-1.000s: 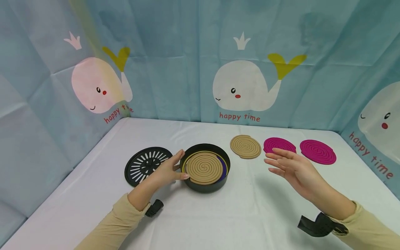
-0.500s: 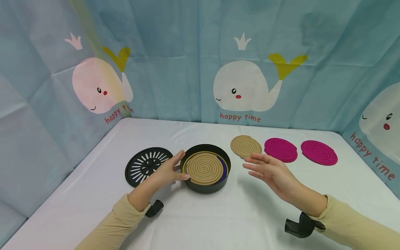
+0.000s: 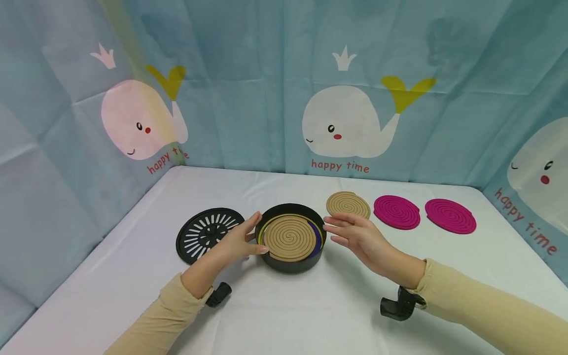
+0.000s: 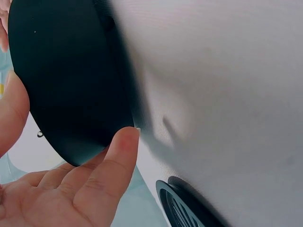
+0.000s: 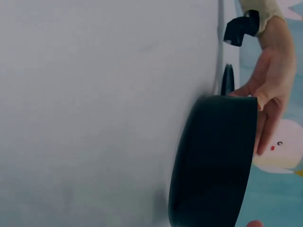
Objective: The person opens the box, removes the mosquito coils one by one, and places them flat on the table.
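Note:
A round black pan [image 3: 290, 267] holds a beige spiral coil [image 3: 290, 239], with a yellow ring and a purple strip visible round it. The left hand [image 3: 235, 245] grips the pan's left side, thumb toward the front. In the left wrist view that hand [image 4: 90, 189] has its fingers against the dark wall of the pan [image 4: 66, 71]. Fingers loosely extended and empty, the right hand [image 3: 368, 244] is beside the pan's right rim; contact cannot be told. The right wrist view has the pan [image 5: 213, 161] with the left hand [image 5: 277, 75] behind it.
A black slotted disc [image 3: 195, 236] lies left of the pan, partly behind the left hand. Behind the right hand is a second beige coil [image 3: 348, 203]. Two magenta coils [image 3: 397, 212] [image 3: 450, 215] lie farther right, before a whale-printed curtain [image 3: 248, 123].
The right hand has moved left from near the magenta coils to the pan's right side, its fingers still extended. The left hand has stayed on the pan.

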`<state>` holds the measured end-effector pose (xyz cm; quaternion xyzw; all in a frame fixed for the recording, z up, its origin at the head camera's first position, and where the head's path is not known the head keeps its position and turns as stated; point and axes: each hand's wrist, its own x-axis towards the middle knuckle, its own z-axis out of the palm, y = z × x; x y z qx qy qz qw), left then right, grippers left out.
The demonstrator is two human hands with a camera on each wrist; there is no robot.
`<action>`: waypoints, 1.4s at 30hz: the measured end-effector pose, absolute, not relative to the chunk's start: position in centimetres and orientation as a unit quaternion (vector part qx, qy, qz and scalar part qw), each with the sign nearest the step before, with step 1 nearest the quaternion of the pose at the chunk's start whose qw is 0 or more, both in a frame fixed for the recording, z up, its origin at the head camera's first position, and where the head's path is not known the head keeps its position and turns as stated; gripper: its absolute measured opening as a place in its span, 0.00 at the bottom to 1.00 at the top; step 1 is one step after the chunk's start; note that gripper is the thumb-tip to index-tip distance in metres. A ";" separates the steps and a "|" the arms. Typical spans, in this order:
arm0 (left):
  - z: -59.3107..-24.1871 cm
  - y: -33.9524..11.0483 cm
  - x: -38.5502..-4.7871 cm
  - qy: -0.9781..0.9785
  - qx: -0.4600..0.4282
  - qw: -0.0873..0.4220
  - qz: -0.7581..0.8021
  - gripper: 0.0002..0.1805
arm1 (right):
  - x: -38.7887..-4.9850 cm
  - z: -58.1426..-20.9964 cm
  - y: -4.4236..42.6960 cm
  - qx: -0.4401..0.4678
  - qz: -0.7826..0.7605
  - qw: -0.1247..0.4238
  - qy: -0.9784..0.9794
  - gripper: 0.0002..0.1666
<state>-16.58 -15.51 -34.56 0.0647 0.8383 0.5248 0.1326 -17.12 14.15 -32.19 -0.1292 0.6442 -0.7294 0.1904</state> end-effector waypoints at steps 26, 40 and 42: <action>-34.8 -15.6 -16.6 0.835 0.070 0.129 0.530 0.51 | -23.1 -32.6 10.1 -0.118 -0.684 0.311 0.650 0.34; -34.5 -15.4 -16.3 0.834 0.074 0.129 0.532 0.51 | -23.8 -32.4 9.1 -0.063 -0.671 0.312 0.669 0.30; -34.5 -15.5 -16.3 0.834 0.078 0.129 0.531 0.51 | -23.8 -32.3 8.9 -0.060 -0.670 0.311 0.671 0.30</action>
